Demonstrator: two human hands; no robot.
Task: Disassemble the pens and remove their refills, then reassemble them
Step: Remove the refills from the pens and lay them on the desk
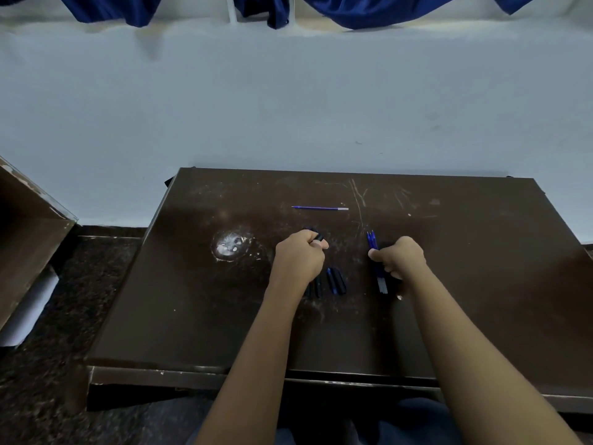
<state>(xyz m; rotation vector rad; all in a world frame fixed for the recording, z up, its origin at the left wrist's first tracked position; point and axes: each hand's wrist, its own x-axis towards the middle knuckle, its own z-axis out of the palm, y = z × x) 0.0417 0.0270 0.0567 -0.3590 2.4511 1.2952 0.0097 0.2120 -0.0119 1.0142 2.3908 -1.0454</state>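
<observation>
While the left hand (300,258) curls tightly around a dark pen piece (316,235), the right hand (401,259) grips a bundle of what look like blue refills (372,240). Their tips point toward the far edge of the surface (192,316). Gathering the refills in one fist probably stops them rolling away and leaves the other hand to deal with the casings. Several dark barrels (336,281) lie side by side between the two hands, roughly midway between the near and far edges, likely parked for reassembly. One loose refill (321,208) lies apart, nearer the far edge and parallel to it.
</observation>
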